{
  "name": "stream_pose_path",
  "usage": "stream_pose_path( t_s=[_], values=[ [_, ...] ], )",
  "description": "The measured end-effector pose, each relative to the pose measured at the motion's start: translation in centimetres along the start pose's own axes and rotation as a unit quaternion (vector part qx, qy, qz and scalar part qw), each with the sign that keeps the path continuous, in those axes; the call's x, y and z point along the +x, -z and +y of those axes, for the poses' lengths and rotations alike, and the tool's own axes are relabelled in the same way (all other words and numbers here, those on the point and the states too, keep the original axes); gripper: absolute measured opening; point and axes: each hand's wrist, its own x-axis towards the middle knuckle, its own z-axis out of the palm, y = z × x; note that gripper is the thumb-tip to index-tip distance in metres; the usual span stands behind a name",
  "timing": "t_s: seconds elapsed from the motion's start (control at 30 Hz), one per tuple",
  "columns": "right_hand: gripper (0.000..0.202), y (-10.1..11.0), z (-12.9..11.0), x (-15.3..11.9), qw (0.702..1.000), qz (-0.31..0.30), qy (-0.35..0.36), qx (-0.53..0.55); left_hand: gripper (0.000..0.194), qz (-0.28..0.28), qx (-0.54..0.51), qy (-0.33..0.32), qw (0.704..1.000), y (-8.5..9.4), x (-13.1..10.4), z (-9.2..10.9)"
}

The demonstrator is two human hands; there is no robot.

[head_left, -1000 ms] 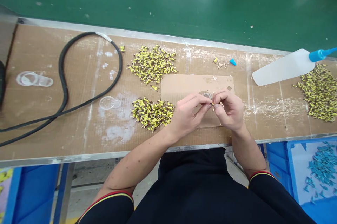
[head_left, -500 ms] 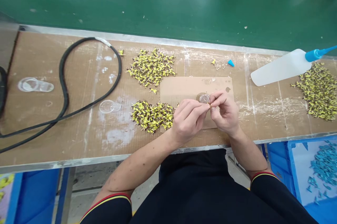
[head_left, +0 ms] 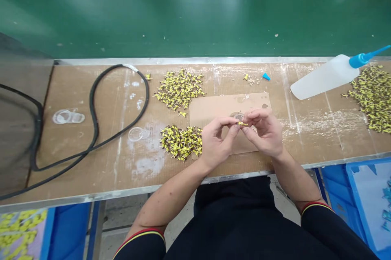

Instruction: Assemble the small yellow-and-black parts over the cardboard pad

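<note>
Cardboard-covered bench (head_left: 317, 142), green surface (head_left: 137, 15) behind it. We've got one tiny yellow-and-dark piece (head_left: 240, 124) raised between both hands, over the cardboard sheet (head_left: 210, 107). Left hand (head_left: 217, 137): thumb and forefinger pinched on it, barely apart. Right hand (head_left: 265, 133): thumb and fingertips nearly together at its other end, rest loosely curled; can't tell if they grip. Our guess: very light, fairly stiff, easy to drop, thin ends the fragile bit. We'd hold it by the thicker yellow middle. Writing: we see no label on the white bottle (head_left: 325, 78); nothing else readable.
</note>
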Motion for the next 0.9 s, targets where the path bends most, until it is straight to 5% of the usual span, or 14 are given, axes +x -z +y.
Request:
stream_pose_path(
  t_s=[0.2, 0.37, 0.57, 0.9],
  values=[
    [0.029, 0.0, 0.1, 0.0, 0.999, 0.031, 0.0, 0.02, 0.021, -0.045, -0.035, 0.067, 0.996, 0.5, 0.2, 0.3],
    [0.029, 0.7, 0.5, -0.1, 0.996, 0.02, 0.053, -0.068, 0.015, -0.066, -0.029, 0.073, 0.995, 0.7, 0.3, 0.2],
    [0.032, 1.1, 0.6, 0.3, 0.969, -0.001, 0.191, -0.153, 0.008, -0.055, 0.031, -0.04, 0.997, 0.8, 0.4, 0.1],
    [0.03, 0.9, 0.7, 0.3, 0.949, -0.01, 0.28, -0.144, 0.02, -0.02, 0.157, -0.254, 0.954, 0.9, 0.7, 0.7]
  ],
)
